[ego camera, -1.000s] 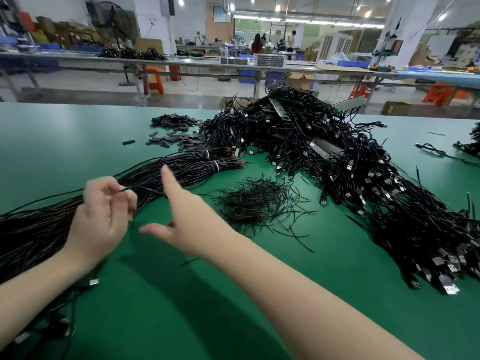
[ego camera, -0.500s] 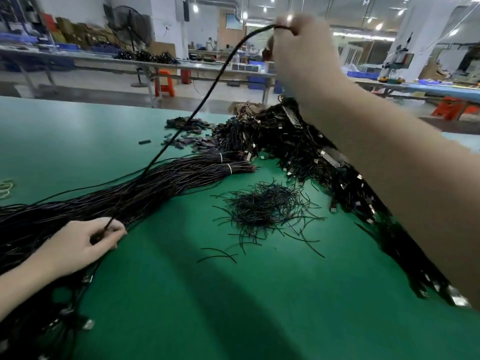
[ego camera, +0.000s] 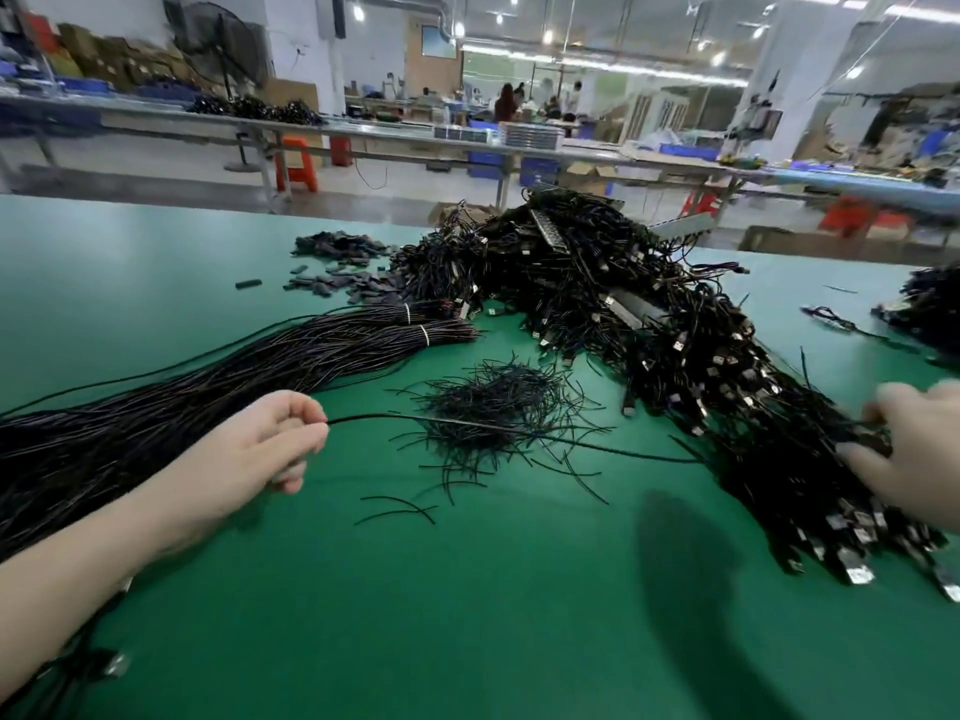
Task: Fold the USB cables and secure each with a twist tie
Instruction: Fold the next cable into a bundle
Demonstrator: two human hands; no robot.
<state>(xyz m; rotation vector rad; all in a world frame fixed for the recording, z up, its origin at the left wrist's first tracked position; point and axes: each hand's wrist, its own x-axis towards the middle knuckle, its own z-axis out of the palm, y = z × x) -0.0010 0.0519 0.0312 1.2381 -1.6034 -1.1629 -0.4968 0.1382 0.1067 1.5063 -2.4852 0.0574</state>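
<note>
Low over the green table (ego camera: 363,615), the left hand (ego camera: 260,449) sits at about nine o'clock, its thumb and curled fingers pinching a single black USB cable (ego camera: 467,426); the cable runs from that pinch toward three o'clock, passing over the loose heap of black twist ties (ego camera: 493,402) near the middle of the table; it reaches the right hand (ego camera: 909,449) at the three o'clock edge, which is blurred, its fingers bent around the far end of the cable above the big pile, though how firmly it grips I cannot tell for sure. Behind the left hand, from nine toward eleven o'clock, lies a long bundle of straight cables (ego camera: 208,376), bound near its far end by two white bands (ego camera: 423,335); from twelve down to four o'clock spreads the large tangled pile of cables (ego camera: 675,330) with metal plugs showing; at eleven o'clock, just beside that pile, a scatter of small dark flat pieces (ego camera: 337,262); beyond the table stand other workbenches (ego camera: 363,132) and people, far off.
</note>
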